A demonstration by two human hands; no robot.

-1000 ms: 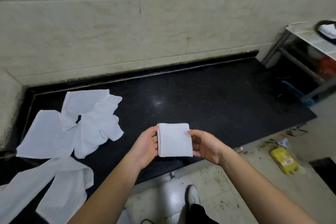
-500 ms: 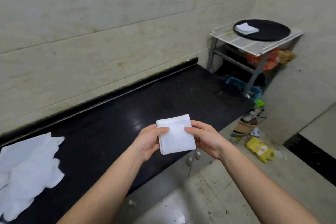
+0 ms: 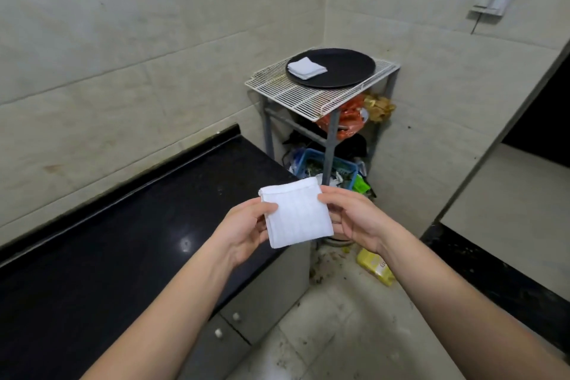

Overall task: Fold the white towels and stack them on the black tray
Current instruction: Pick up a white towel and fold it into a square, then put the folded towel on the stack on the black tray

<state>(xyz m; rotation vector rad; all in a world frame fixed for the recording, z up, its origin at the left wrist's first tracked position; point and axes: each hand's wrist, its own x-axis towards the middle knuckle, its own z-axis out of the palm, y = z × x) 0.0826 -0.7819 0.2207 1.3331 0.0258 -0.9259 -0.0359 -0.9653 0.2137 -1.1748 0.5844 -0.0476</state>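
The left hand [image 3: 243,227] and right hand [image 3: 351,217] pinch opposite edges of the folded towel [image 3: 296,213]. At 12 o'clock, the black tray [image 3: 345,66] carries another folded towel [image 3: 307,67].

I'm turning right, carrying the folded towel [image 3: 296,213] nearer the black tray [image 3: 348,71]; the loose towels are dropping out of view.

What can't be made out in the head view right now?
All head view:
- Held towel: side edges and underside covered by left hand and right hand.
- White pile on black tray: too small to tell one towel from several.
- Black counter: left end cut off by frame edge.
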